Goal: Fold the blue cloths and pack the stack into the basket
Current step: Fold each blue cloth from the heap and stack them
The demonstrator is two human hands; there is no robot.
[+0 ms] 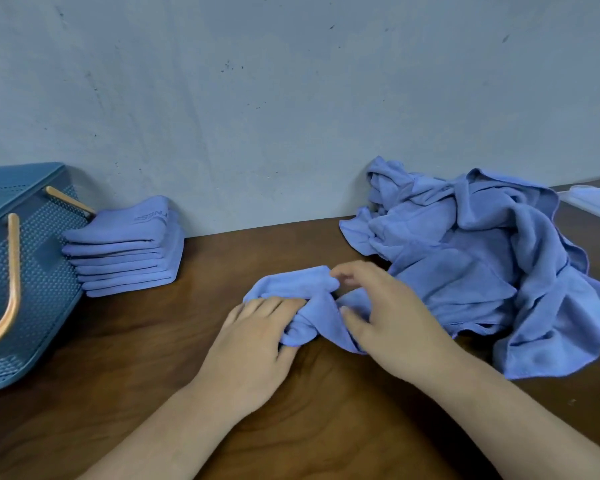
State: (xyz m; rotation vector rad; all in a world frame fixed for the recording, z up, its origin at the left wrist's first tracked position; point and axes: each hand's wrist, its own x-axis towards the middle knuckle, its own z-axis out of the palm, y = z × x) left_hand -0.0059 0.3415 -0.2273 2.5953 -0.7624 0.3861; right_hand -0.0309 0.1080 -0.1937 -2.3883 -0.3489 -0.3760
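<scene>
Dark wooden table [326,427] ran up against a scuffed grey wall [291,116], and the job looked roughly midway. At the left, a neat stack of folded blue cloths [125,251] lay just beside the teal plastic basket [42,271], touching or nearly touching its side. None of it was packed yet, as far as could be seen, and the basket's inside was hidden from this angle. At the right, a loose heap of unfolded blue cloths [482,265] waited against the wall.

Between the two, near the table's middle, one bunched cloth [312,306] was being worked. The left hand [253,341] gripped its near end, fingers curled over the top and thumb tucked beneath. The right hand [395,320], somewhat blurred, pinched the other side between thumb and fingers.

By my reckoning, that cloth, the whole heap and the final packing were left to do.
</scene>
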